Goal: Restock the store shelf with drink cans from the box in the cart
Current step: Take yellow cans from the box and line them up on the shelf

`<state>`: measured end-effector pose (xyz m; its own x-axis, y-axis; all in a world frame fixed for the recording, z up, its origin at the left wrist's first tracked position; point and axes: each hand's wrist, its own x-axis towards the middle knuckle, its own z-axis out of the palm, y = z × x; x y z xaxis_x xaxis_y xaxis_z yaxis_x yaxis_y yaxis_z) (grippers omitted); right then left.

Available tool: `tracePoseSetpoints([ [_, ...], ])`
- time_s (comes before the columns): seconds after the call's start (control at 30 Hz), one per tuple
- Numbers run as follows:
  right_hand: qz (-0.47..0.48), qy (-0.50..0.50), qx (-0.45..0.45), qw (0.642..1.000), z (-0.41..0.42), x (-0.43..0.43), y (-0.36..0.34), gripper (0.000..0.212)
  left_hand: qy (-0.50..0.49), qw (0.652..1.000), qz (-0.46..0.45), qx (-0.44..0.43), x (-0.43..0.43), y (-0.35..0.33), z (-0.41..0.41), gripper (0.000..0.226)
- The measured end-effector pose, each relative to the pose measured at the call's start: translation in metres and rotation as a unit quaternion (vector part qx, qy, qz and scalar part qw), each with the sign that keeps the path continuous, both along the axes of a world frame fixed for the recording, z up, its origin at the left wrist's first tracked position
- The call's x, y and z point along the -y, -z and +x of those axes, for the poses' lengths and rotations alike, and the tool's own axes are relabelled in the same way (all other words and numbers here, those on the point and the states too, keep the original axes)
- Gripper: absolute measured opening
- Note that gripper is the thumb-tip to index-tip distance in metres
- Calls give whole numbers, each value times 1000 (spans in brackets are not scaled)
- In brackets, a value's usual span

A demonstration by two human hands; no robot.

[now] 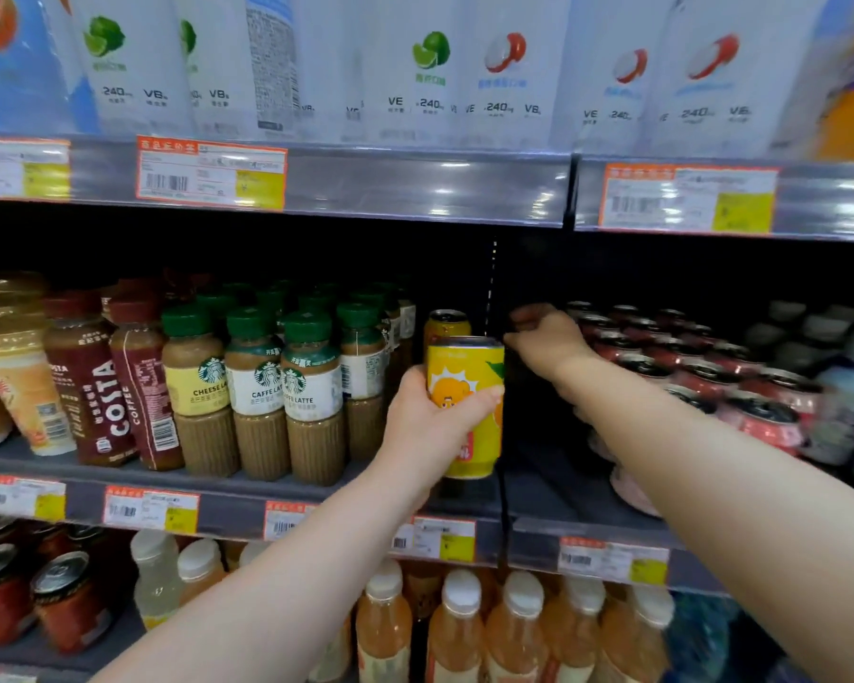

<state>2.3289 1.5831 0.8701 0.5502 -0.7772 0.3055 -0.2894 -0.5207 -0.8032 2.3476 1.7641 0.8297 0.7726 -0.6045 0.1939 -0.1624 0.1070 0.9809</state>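
Can in hand: a yellow drink can with an orange sun cartoon (466, 386) is held upright just above the front edge of the middle shelf (553, 490), at the left side of a dark open gap. It is probably kept level so it can slide straight in.

Left grip: the left grip (427, 419) is wrapped round the can's lower half, thumb on the left side and fingertips on the front. The top stays free, which I'd say suits setting it down on its base.

Can already shelved: a second yellow can with a dark lid (445, 323) stands further back in the same lane, so the held one likely goes in front of it.

Right grip: the right grip (546, 340) reaches deep into the gap with its fingers curled. I cannot tell whether it holds anything, as the space beneath it is too dark.

Neighbours: green-capped coffee bottles with cream labels (267, 386) stand in rows on the left of the lane, and red cans with dark tops (740, 386) on the right.

Supply: the box and cart are out of view.

Shelf edge: orange-bordered price tags (444, 539) run along the front lip.
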Motion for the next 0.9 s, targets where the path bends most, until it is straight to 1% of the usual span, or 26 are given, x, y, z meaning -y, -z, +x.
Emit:
tracePoseSetpoints([
  [0.1, -17, 7, -34, 999, -18, -5, -4, 31, -15, 1000, 2, 3, 22, 3, 10, 51],
  [0.27, 6, -11, -60, 998, -33, -16, 15, 40, -48, 998, 34, 36, 45, 13, 21, 66],
  [0.33, 27, -42, -89, 995, -36, -22, 28, 48, -54, 996, 57, 38, 47, 17, 24, 75],
  [0.37, 37, -57, -107, 992, -37, -25, 34, 54, -52, 996, 62, 31, 47, 20, 25, 76],
  [0.47, 63, -105, -158, 980, -39, -33, 52, 78, -36, 998, 53, 8, 46, 27, 26, 67],
  [0.5, 67, -118, -164, 977, -38, -36, 58, 84, -30, 998, 57, 7, 46, 28, 26, 68],
  [0.57, 73, -128, -153, 977, -33, -42, 69, 85, -22, 997, 75, 14, 47, 27, 25, 76],
  [0.63, 82, -120, -134, 980, -26, -46, 77, 87, -16, 995, 92, 27, 43, 25, 24, 84],
  [0.7, 83, -104, -123, 983, -20, -47, 83, 87, -8, 993, 108, 54, 36, 25, 23, 88],
  [0.77, 87, -95, -107, 986, -19, -47, 84, 84, -13, 984, 137, 110, 26, 27, 24, 88],
  [0.83, 97, -88, -72, 989, -20, -46, 82, 79, -26, 969, 180, 169, 15, 28, 26, 86],
  [0.9, 95, -63, -36, 993, -22, -44, 76, 75, -25, 951, 225, 210, 4, 30, 26, 79],
])
